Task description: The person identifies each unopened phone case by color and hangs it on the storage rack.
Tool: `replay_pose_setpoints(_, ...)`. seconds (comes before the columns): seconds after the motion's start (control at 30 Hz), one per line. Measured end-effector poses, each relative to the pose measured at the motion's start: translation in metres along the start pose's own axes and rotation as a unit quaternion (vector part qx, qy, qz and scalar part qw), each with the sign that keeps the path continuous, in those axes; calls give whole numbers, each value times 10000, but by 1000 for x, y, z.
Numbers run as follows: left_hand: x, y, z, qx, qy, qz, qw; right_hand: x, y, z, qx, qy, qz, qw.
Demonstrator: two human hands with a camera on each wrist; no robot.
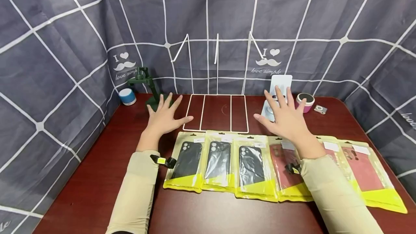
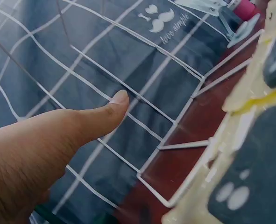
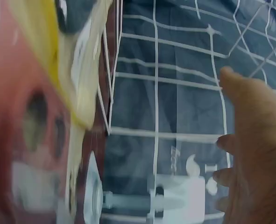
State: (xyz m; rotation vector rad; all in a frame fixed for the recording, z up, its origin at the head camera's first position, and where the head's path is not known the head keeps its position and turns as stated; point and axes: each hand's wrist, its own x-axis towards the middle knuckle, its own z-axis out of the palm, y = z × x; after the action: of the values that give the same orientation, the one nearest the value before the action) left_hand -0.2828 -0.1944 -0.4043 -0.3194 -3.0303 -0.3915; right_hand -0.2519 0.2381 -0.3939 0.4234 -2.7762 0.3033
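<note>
My left hand [image 1: 162, 118], fingers spread, hovers at the left with nothing in it, near a dark green stand [image 1: 150, 84]. On the right, my right hand [image 1: 286, 118] is likewise spread and holds nothing; it partly covers a light blue stand [image 1: 281, 81]. A row of clear-fronted, yellow-bottomed pouches with phone cases lies below the hands. Black phone cases [image 1: 218, 161] fill the left pouches, reddish phone cases [image 1: 362, 169] the right ones. My right forearm hides part of the row. Between the hands stands a white wire rack [image 1: 231, 113] with three upper prongs.
At the back left is a blue speaker-like cylinder [image 1: 127, 96]. A pink and white cylinder [image 1: 305, 101] and a small silver device [image 1: 320, 109] sit at the back right. Gridded dark cloth [image 1: 227, 6] hangs around the reddish-brown table [image 1: 91, 187].
</note>
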Motion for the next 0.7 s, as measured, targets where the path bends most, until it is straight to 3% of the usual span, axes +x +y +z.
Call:
replay_pose_setpoints(0.13, 7, -6, 20, -823, -307, 267, 9958, 1, -32, 6, 964, -388, -756, 9917)
replay_pose_setpoints(0.3, 15, -17, 57, -1840, -710, 679, 9780, 10, -107, 27, 2141, -1282, -1844, 9506)
replay_pose_setpoints(0.4, 15, -22, 70, -1845, -598, 768, 9780, 22, -151, 46, 1947, -1647, -2212, 9413)
replay_pose_setpoints(0.47, 15, -25, 73, -1847, -503, 786, 9784, 31, -173, 57, 1519, -1872, -2223, 9447)
replay_pose_setpoints(0.57, 15, -27, 74, -1787, -511, 827, 9791, 41, -194, 71, 762, -2259, -1933, 9517)
replay_pose_setpoints(0.7, 15, -29, 72, -1810, -543, 859, 9782, 45, -202, 81, 426, -2701, -1424, 9513)
